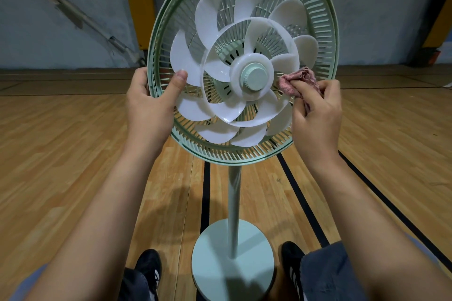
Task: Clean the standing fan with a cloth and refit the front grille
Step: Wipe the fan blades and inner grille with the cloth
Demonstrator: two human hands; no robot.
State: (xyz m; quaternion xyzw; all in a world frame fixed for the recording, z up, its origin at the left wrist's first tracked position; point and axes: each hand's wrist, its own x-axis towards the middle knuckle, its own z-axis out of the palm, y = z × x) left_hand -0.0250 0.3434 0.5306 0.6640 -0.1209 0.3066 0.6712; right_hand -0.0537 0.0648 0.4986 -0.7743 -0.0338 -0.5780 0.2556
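- Right hand grip clamped on bunched pink cloth, pressed against white blade beside hub cap.
- Left hand grip clamped on green rear grille rim, thumb touching a blade.
- Front grille off; blades exposed.
- Pole and round base on wooden floor, between black shoes.

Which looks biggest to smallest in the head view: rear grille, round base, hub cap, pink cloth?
1. rear grille
2. round base
3. pink cloth and hub cap: alike, unranked; the right hand hides part of the cloth.
The base is nearer the camera, so apparent size only.
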